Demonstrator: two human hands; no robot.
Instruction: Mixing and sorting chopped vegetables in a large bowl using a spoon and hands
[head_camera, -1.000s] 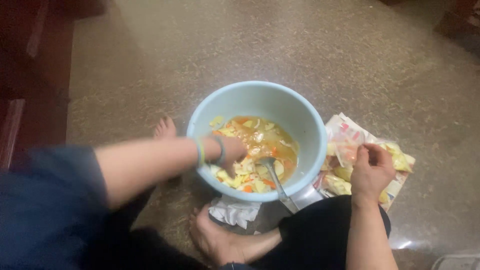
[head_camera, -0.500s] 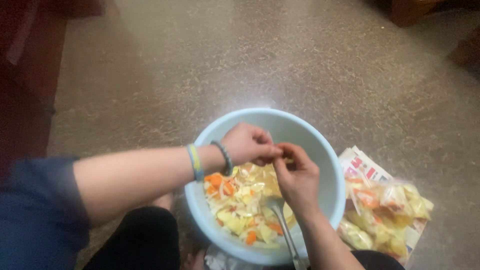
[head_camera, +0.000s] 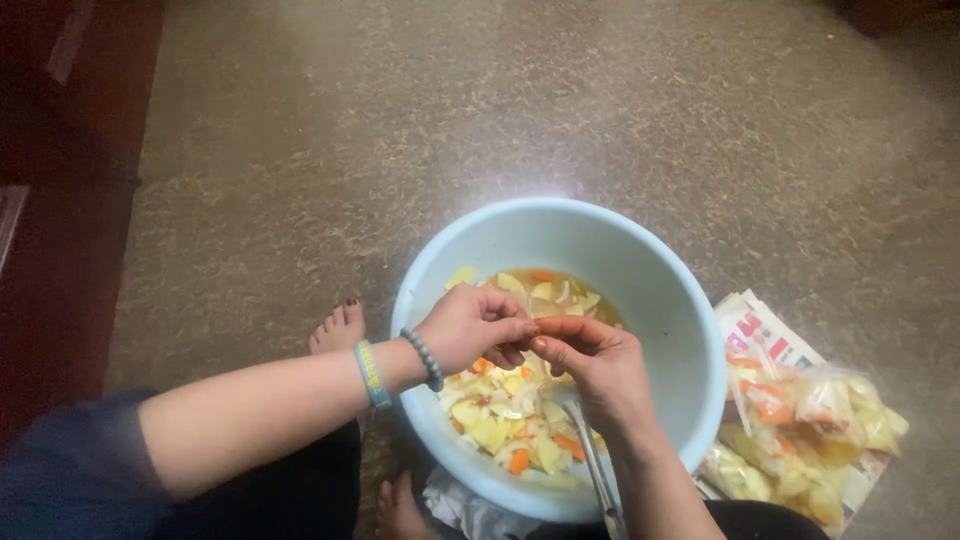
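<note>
The floor (head_camera: 560, 110) is a speckled grey-brown stone surface, dim and a little shiny, and a dark red-brown wooden edge (head_camera: 60, 160) runs along the left side. On this floor stands a pale blue bowl (head_camera: 660, 290) with cut vegetables (head_camera: 500, 420) inside — yellow, white and orange pieces in liquid. The left hand (head_camera: 470, 325) and the right hand (head_camera: 590, 365) meet above the bowl, fingertips touching; I cannot tell what they pinch. A metal utensil (head_camera: 598, 465) leans in the bowl. Right of the bowl, plastic bags of vegetables (head_camera: 800, 430) lie on newspaper (head_camera: 765, 330). A bare foot (head_camera: 338, 328) rests on the floor — just left of the bowl.
</note>
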